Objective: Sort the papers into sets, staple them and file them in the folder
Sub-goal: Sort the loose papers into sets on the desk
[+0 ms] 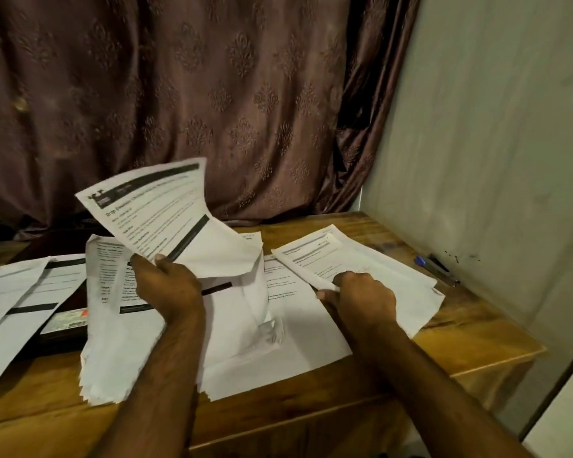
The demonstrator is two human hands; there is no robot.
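Two hands work the papers, so sorting is evidently the step in hand; nothing looks stapled or filed yet. At centre frame the left hand [166, 282] grips a raised printed sheet [153, 206], thumb on top, above a fanned stack [113, 352] on the wooden table [460, 345]. Right of centre, the right hand [361, 297] pinches the edge of a thinner set [354, 259] lying flat. A dark folder [63, 328] sits at the left under more sheets; a stapler [439, 267] lies at the right edge. Next, I judge, the raised sheet needs matching to its set.
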